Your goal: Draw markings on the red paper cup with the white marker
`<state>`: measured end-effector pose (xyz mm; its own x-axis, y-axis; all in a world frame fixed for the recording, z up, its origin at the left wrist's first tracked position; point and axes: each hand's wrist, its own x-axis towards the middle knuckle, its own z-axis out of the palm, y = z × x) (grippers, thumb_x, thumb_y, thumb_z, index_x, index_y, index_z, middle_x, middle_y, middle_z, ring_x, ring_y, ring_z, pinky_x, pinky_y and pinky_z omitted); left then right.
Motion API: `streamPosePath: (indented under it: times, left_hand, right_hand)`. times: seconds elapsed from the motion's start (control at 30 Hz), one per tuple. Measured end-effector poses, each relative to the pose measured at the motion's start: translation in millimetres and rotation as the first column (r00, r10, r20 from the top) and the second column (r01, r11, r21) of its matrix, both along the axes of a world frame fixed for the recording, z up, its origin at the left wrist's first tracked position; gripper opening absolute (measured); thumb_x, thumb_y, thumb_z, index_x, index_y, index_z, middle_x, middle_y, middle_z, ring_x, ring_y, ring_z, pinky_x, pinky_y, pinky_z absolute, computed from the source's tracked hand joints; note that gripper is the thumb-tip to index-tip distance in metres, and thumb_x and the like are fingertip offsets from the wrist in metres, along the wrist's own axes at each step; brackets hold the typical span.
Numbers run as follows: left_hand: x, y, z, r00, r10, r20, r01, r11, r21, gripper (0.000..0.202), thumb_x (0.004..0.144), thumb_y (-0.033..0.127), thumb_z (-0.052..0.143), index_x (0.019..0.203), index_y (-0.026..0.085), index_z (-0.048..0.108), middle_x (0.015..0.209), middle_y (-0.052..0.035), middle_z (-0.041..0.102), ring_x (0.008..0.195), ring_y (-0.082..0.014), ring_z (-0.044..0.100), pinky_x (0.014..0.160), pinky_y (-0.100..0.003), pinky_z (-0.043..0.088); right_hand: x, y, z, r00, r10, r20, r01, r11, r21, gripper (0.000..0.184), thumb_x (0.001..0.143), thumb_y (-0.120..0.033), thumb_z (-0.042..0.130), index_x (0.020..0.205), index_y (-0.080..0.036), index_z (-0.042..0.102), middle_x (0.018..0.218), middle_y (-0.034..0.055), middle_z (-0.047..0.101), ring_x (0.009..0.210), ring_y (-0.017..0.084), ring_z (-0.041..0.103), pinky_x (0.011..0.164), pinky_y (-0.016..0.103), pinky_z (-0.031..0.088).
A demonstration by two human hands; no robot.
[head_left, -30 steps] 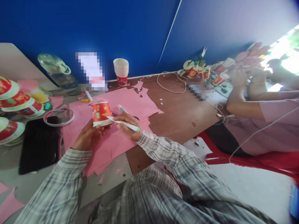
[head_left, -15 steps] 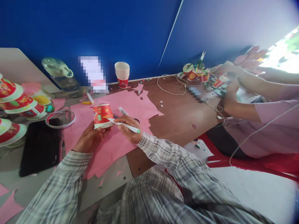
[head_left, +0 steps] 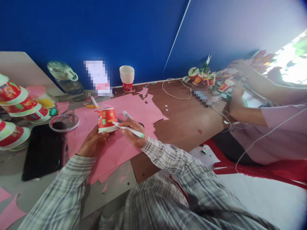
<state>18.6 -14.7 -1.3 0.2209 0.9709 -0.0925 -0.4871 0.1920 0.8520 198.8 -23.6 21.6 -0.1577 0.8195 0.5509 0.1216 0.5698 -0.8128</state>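
Observation:
A red paper cup (head_left: 106,118) with gold and green print is held upside down, its white rim low, above pink paper sheets (head_left: 134,110). My left hand (head_left: 92,141) is closed around the lower part of this cup; some fingers are hidden behind it. In my right hand (head_left: 131,132) a white marker pen (head_left: 131,129) with a green end is pinched, its tip at the cup's printed side. Just beyond the right hand lies another white marker (head_left: 127,115) on the pink paper. A dark ring-shaped thing shows partly behind the right hand.
Decorated red cups (head_left: 22,103), a black phone (head_left: 44,151) and a roll of tape (head_left: 64,122) are at left. A water bottle (head_left: 67,81) and stacked paper cups (head_left: 127,78) stand by the blue wall. At right, a co-worker's arms (head_left: 251,108) reach over cups and a white cable (head_left: 176,95).
The view has shifted slightly, so things sit a little lower and farther right. The cup and marker stay in my hands, with the tip against the cup. The co-worker's far hand has moved.

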Motion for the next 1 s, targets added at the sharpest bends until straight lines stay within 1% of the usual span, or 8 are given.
streamPosePath:
  times: [0.1,0.2,0.27,0.53,0.7,0.8,0.9,1.0]
  left_hand:
    - [0,0,1.0,1.0,0.006,0.003,-0.006,1.0,0.003,0.044,0.061,0.019,0.061,0.105,0.017,0.054,0.106,-0.0113,0.058,0.103,-0.0271,0.051,0.091,-0.047,0.033]
    - [0,0,1.7,1.0,0.011,-0.006,-0.011,1.0,0.007,0.043,0.061,0.02,0.062,0.104,0.018,0.055,0.103,-0.0108,0.06,0.102,-0.0275,0.052,0.09,-0.047,0.033]
    - [0,-1,1.9,1.0,0.009,-0.012,-0.009,1.0,0.015,0.044,0.061,0.02,0.062,0.104,0.017,0.054,0.104,-0.0116,0.059,0.102,-0.028,0.051,0.09,-0.047,0.034]
    - [0,1,1.3,1.0,0.008,-0.022,-0.008,1.0,-0.001,0.042,0.06,0.02,0.063,0.101,0.018,0.056,0.109,-0.0116,0.058,0.102,-0.0268,0.052,0.09,-0.046,0.034]
    - [2,0,3.4,0.999,0.018,-0.027,-0.018,1.0,0.006,0.042,0.059,0.019,0.063,0.101,0.018,0.056,0.106,-0.0114,0.059,0.102,-0.0274,0.052,0.089,-0.046,0.034]
    - [3,-2,5.3,0.999,0.02,-0.026,-0.02,1.0,0.003,0.043,0.059,0.017,0.062,0.102,0.017,0.055,0.107,-0.0116,0.059,0.102,-0.027,0.052,0.09,-0.046,0.033]
    - [3,-3,6.3,0.999,0.029,-0.035,-0.028,1.0,0.01,0.044,0.059,0.017,0.062,0.103,0.017,0.055,0.107,-0.0121,0.059,0.101,-0.0258,0.053,0.09,-0.044,0.033]
    - [3,-3,6.3,0.998,0.026,-0.053,-0.026,1.0,0.009,0.045,0.058,0.016,0.062,0.103,0.017,0.056,0.106,-0.0119,0.059,0.1,-0.0261,0.053,0.089,-0.043,0.034]
  right_hand:
    - [1,-2,5.6,1.0,0.015,-0.009,-0.014,0.996,0.086,0.055,0.083,-0.031,0.025,0.041,-0.003,0.05,0.089,-0.0128,0.067,0.08,0.006,0.063,0.064,0.032,0.041]
    - [3,-3,7.4,0.999,0.009,0.039,-0.012,0.996,0.088,0.061,0.082,-0.032,0.025,0.032,0.001,0.037,0.087,-0.0129,0.069,0.08,0.008,0.066,0.062,0.032,0.042]
    - [4,-2,5.6,0.997,0.018,0.07,-0.022,0.998,0.053,0.061,0.083,-0.034,0.031,0.031,-0.003,0.042,0.087,-0.0087,0.07,0.084,0.01,0.068,0.068,0.028,0.048]
    - [4,-1,-1.8,1.0,-0.012,0.002,0.012,0.997,-0.077,0.036,0.081,-0.039,0.047,0.064,-0.014,0.066,0.088,-0.0025,0.07,0.079,0.012,0.068,0.07,0.027,0.054]
    - [1,-1,-1.1,1.0,-0.007,0.02,0.009,0.997,-0.075,0.051,0.083,-0.043,0.041,0.047,-0.012,0.06,0.088,-0.006,0.07,0.084,0.011,0.068,0.075,0.028,0.052]
    - [0,0,-2.6,1.0,-0.006,0.018,0.007,0.996,-0.093,0.039,0.084,-0.043,0.043,0.072,-0.015,0.066,0.09,-0.0031,0.069,0.083,0.013,0.067,0.076,0.031,0.052]
    - [-1,0,-4.8,0.999,0.012,0.039,-0.008,0.996,-0.088,0.028,0.086,-0.032,0.047,0.103,-0.014,0.06,0.093,0.0049,0.065,0.084,0.013,0.064,0.083,0.033,0.055]
    - [-1,0,-6.0,0.997,0.028,0.076,-0.023,0.997,-0.071,0.025,0.087,-0.027,0.047,0.105,-0.015,0.057,0.095,0.0069,0.063,0.087,0.014,0.062,0.087,0.035,0.055]
